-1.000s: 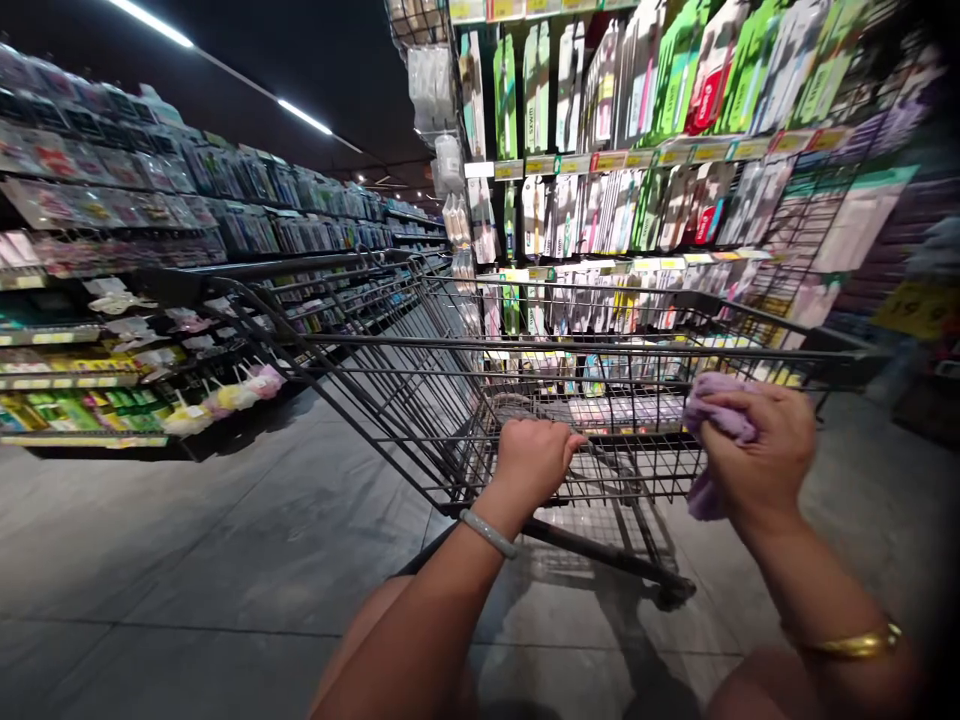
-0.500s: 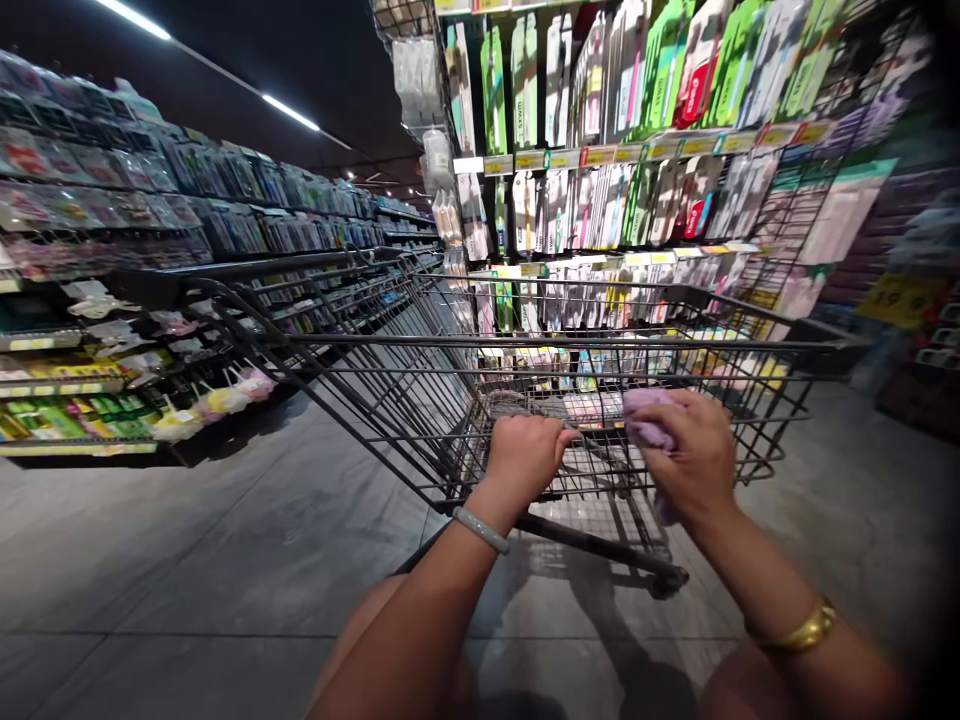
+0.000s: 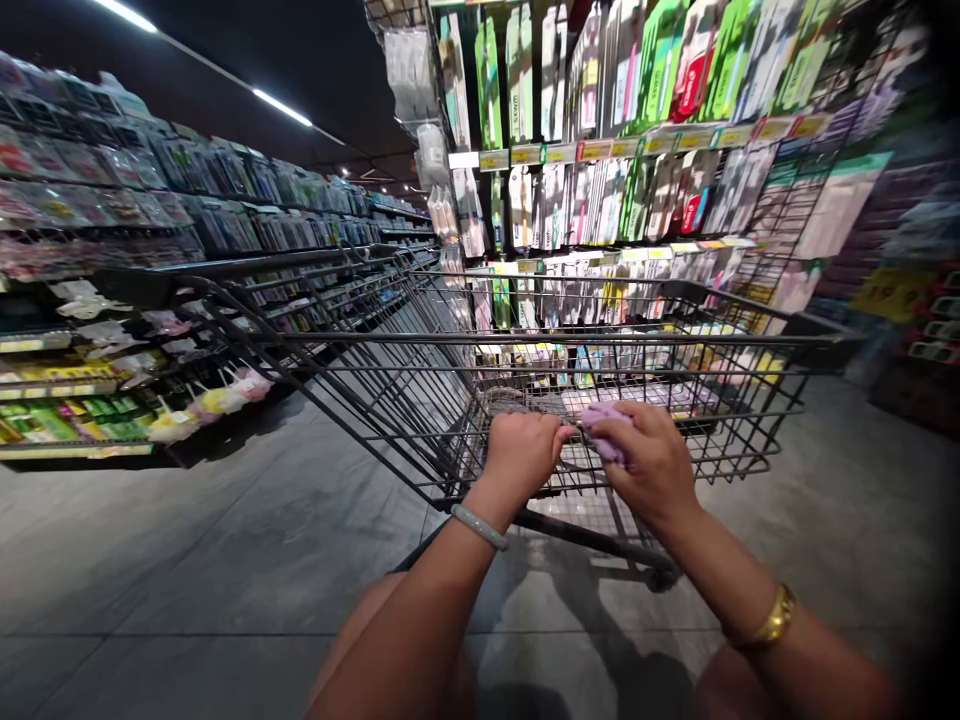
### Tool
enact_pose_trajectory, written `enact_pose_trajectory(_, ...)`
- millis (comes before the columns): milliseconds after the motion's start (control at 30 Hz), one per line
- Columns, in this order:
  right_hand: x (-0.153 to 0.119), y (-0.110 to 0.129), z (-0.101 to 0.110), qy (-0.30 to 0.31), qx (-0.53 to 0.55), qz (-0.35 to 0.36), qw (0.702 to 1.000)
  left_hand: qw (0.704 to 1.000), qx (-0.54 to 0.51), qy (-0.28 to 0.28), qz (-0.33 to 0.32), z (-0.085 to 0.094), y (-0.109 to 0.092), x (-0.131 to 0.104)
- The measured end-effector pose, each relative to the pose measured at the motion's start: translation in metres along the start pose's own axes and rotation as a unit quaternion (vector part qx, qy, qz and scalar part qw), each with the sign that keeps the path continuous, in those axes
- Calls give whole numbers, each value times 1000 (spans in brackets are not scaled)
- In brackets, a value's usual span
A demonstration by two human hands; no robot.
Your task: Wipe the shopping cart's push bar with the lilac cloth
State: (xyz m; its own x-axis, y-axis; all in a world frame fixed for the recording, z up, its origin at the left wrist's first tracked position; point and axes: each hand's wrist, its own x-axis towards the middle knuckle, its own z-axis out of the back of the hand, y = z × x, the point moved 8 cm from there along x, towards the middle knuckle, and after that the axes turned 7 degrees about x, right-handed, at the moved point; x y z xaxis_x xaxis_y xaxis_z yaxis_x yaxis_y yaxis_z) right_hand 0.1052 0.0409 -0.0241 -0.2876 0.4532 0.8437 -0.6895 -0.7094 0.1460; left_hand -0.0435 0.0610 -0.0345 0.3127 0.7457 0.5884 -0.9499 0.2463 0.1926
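A black wire shopping cart (image 3: 375, 340) stands side-on in front of me. My left hand (image 3: 525, 450), with a pale bangle at its wrist, is closed around a wire of the cart's near side. Just to its right, my right hand (image 3: 652, 460) grips a bunched purple cloth (image 3: 604, 432) at the same wire, close to the left thumb. A gold bracelet (image 3: 776, 620) is on the right wrist. Part of the cloth is hidden behind the right hand's fingers.
A lit rack of packaged toothbrushes (image 3: 570, 200) rises behind the cart. Long shelves of hanging packets (image 3: 262, 210) line the aisle on the left, with pastel bath puffs (image 3: 217, 400) low down. A grey tiled floor (image 3: 247, 560) lies beneath. Shelving at the right is dim.
My right hand has moved left with the purple cloth, along the cart's wire towards my left hand. The left hand keeps its grip in almost the same place.
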Motion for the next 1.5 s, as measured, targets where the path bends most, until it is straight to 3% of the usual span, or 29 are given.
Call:
enact_pose_trajectory(100,0,10,-6,28,12,26,999,1000,0,4,-1,0,0,0)
enact_pose_trajectory(267,3,-14,17,-64,15,-21,998,1000,2,10,-2,-1,-1,0)
enact_pose_trajectory(467,-5,13,-21,82,-25,-24,996,1000,7,13,-9,-2,0,-1)
enact_pose_trajectory(700,-17,20,-46,146,-16,-46,988,999,11,24,-42,0,-1,-1)
enact_pose_trajectory(900,-21,18,-43,117,-14,-19,993,998,17,36,-44,1,0,-2)
enact_pose_trajectory(1000,-21,25,-39,90,-34,34,995,997,16,48,-50,0,0,-1)
enact_pose_trajectory(1200,-29,35,-60,139,-67,74,985,994,9,79,-70,-2,1,0)
enact_pose_trajectory(1500,-26,42,-55,144,-56,71,985,993,7,98,-69,3,2,-3)
